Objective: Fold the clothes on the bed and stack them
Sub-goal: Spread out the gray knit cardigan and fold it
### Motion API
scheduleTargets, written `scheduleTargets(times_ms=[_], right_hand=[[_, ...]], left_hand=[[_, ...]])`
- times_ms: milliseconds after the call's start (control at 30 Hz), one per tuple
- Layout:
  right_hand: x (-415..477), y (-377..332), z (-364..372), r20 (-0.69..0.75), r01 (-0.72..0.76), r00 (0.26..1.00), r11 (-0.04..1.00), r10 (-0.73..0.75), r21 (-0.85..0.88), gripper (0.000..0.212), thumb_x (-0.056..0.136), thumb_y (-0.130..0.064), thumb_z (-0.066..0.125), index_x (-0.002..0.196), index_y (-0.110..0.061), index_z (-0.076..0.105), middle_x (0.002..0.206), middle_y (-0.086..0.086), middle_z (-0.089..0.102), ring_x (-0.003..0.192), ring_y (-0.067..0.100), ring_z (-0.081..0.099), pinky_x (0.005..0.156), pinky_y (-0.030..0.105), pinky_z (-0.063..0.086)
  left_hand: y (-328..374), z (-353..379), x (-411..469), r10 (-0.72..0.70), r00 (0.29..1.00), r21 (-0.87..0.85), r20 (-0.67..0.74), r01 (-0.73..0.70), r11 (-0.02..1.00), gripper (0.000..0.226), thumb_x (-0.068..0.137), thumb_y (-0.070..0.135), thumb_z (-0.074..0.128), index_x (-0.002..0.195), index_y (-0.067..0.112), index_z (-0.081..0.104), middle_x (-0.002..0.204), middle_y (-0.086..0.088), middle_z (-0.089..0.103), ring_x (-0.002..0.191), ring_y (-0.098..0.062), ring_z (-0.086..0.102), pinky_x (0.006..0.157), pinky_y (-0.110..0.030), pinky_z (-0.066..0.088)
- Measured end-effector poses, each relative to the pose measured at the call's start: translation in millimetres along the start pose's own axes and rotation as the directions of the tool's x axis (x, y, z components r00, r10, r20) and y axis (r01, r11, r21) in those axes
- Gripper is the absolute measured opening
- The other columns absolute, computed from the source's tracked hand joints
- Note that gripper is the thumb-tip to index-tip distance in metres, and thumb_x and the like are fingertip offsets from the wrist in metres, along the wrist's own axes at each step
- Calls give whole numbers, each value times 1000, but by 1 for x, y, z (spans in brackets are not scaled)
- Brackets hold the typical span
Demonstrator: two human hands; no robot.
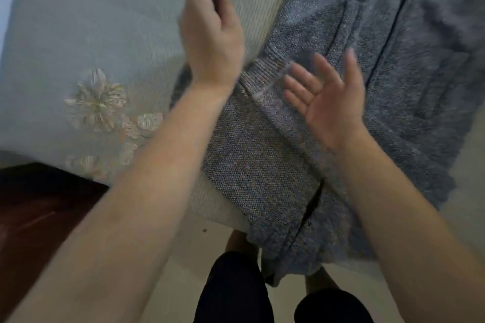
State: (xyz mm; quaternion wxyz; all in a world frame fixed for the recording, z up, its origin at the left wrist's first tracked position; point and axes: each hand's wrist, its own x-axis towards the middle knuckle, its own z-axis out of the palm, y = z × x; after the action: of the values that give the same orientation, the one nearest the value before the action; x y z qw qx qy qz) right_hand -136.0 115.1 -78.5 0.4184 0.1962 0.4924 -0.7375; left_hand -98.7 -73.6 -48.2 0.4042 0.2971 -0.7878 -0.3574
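A grey-blue, flecked knitted garment [262, 165] is spread across a cream ribbed bed sheet [257, 0], beside a pale blue cover embroidered with a flower [78, 34]. Its lower edge [288, 252] is draped over the side of the bed, towards the person's legs. A sleeve is laid across the body of the knit, and its ribbed cuff [262, 76] is seen between the two hands.

The left hand [210, 23] is raised above the sheet near the cuff, shown from the back with loosely bent fingers; nothing is seen in it, though the view is blurred. The right hand [325, 99] is held above the garment with its palm turned inwards and its fingers spread, and nothing is gripped.

The garment is judged to be soft, limp and fairly weighty for clothing, so sagging and stretching are to be expected if it is lifted by one point. The coarse knit is unlikely to slip on the sheet. It is best taken by firmer parts: the ribbed cuff for the sleeve, and the shoulders or hem corners for the body, with both hands used. The overhanging part may drag the rest towards the floor unless it is drawn up first.
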Motion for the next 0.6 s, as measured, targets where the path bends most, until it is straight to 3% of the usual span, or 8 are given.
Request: scheduleTargets(times_ms=[67, 100, 133, 200, 300, 433, 533, 600], right_hand=[[-19, -22, -45, -23, 48, 999, 979, -44, 197, 81, 91, -76, 38, 147, -19, 43, 133, 17, 64, 118, 36, 65, 100, 48, 52], [-29, -30, -65, -32, 63, 998, 964, -57, 258, 85, 88, -78, 40, 150, -19, 40, 137, 19, 60, 119, 39, 63, 102, 51, 50], [-36, -37, -82, -53, 73, 997, 953, -60, 295, 88, 86, -79, 43, 152, -20, 36, 141, 21, 55, 120, 41, 62, 102, 54, 49], [-46, -43, -113, -137, 59, 990, 959, -21, 277, 91, 84, -79, 49, 153, -22, 33, 150, 18, 43, 126, 39, 58, 101, 54, 49], [-49, -37, -140, -255, -44, 965, 997, 58, 61, 71, 88, -65, 59, 139, -17, 46, 150, 11, 47, 126, 28, 57, 100, 43, 53], [-36, -27, -151, -383, -63, 923, 997, 45, -35, 57, 90, -38, 73, 137, -19, 49, 134, 6, 57, 114, 22, 61, 86, 33, 57], [-21, -33, -149, -475, -14, 879, 995, -35, -101, 33, 99, -20, 62, 130, -17, 54, 109, 2, 65, 95, 20, 65, 72, 34, 60], [-12, -47, -150, -511, 77, 848, 987, -140, -143, 16, 101, -11, 53, 113, -20, 58, 112, 6, 65, 98, 22, 64, 82, 43, 61]], left_hand=[[42, 20, -55, 6, 970, -21, 243, -1, 1000, 9, 91, -5, 47, 95, 0, 53, 82, 5, 51, 73, 0, 52, 69, -15, 44], [68, 30, -89, -20, 848, -33, 529, 44, 998, 15, 92, -1, 48, 105, 0, 55, 99, -6, 58, 91, -13, 59, 83, -24, 48], [79, 38, -121, -53, 613, 16, 788, 66, 998, 25, 93, 4, 51, 117, 4, 56, 128, -17, 54, 120, -24, 53, 104, -33, 42], [88, 40, -167, -74, 280, 93, 957, -54, 994, 42, 94, 11, 57, 135, 16, 52, 163, -16, 14, 151, -28, 11, 123, -38, 13], [78, 28, -202, -35, 388, 147, 921, -262, 954, 65, 87, 11, 62, 147, 25, 39, 165, -11, 7, 153, -26, -1, 123, -49, 8], [38, 5, -202, -268, 445, 489, 855, -517, 702, 97, 81, 15, 66, 155, 34, 7, 163, -11, -17, 150, -30, -19, 120, -59, 2], [22, -3, -188, -293, 448, 519, 845, -549, 655, 67, 91, 13, 60, 151, 26, 34, 161, -16, 18, 147, -36, 20, 113, -58, 32], [26, -2, -183, -134, 527, 436, 839, -504, 746, 42, 92, 5, 56, 132, 13, 60, 132, -18, 54, 118, -38, 53, 88, -56, 52]])
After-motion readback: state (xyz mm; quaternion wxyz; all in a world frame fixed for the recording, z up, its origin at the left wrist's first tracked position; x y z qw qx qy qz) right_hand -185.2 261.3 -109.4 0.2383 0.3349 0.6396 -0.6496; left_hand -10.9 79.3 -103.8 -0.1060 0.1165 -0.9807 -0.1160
